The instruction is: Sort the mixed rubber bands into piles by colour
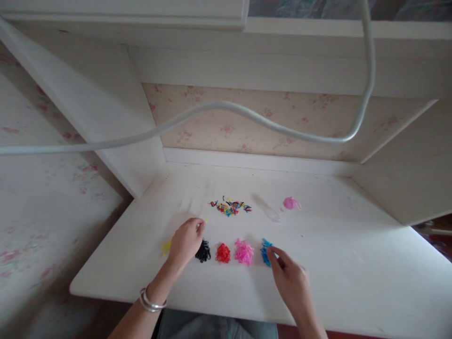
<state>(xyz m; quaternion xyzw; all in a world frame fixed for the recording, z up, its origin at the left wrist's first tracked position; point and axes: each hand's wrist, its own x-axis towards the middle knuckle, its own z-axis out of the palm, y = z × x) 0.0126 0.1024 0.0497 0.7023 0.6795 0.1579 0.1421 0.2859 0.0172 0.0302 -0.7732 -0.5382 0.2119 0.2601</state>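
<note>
Dim and greyish overall, lit softly with low contrast. Palest on the table (353, 292), showing a faint, milky sheen toward its right side. Shaded more deeply beneath the shelf (310, 27) above the table, and darkest under the table's front left corner. Marked by soft-edged shadows on the table's near half, falling leftward and suggesting light from the right. Distorted near the edges, stretching the wall (31, 226) left of the table. Slightly blurred in the mixed rubber bands (231, 207) at the table's middle, merging into coloured specks.
</note>
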